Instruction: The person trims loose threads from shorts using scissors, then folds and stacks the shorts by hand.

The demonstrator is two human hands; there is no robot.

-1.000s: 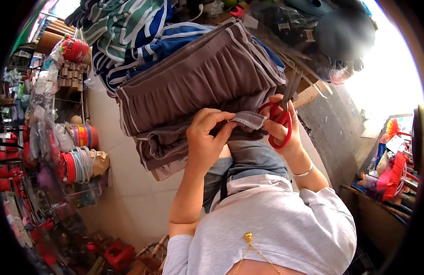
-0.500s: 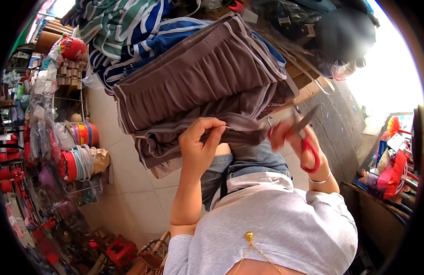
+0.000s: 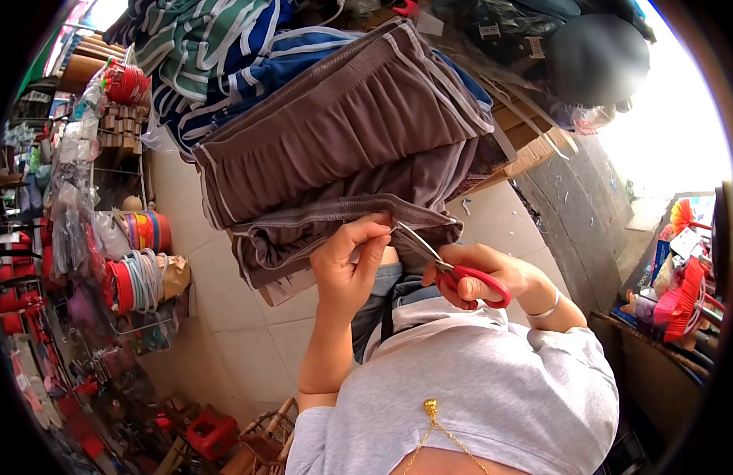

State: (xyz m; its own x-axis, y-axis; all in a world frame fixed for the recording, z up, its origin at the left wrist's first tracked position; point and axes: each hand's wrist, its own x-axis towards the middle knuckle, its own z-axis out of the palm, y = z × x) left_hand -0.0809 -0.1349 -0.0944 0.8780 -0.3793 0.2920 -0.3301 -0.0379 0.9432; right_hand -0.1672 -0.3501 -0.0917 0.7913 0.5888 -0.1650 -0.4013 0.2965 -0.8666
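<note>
My left hand (image 3: pixel 347 261) is closed in a pinch, thumb against forefinger, on what looks like a thin pale thread at the waistband edge (image 3: pixel 335 209) of a brown garment. My right hand (image 3: pixel 497 269) grips red-handled scissors (image 3: pixel 420 244), fingers through the loops. Their blades point up and left, with the tips beside my left fingertips; the gap between them is narrow. Brown garments (image 3: pixel 327 131) with white piping and gathered elastic waists lie folded in a stack in front of me, above my lap.
Blue and green garments with white stripes (image 3: pixel 200 47) are heaped behind the stack, partly over cardboard (image 3: pixel 533 154). Shelves with red spools (image 3: pixel 129 83) and coiled cord (image 3: pixel 141 277) line the left. A red stool (image 3: pixel 210 431) stands lower left. Thread scraps lie on the floor, right.
My right hand has swung left and down from beside the stack, bringing the scissor tips to my left fingertips. My left hand keeps its pinch and has barely moved.
</note>
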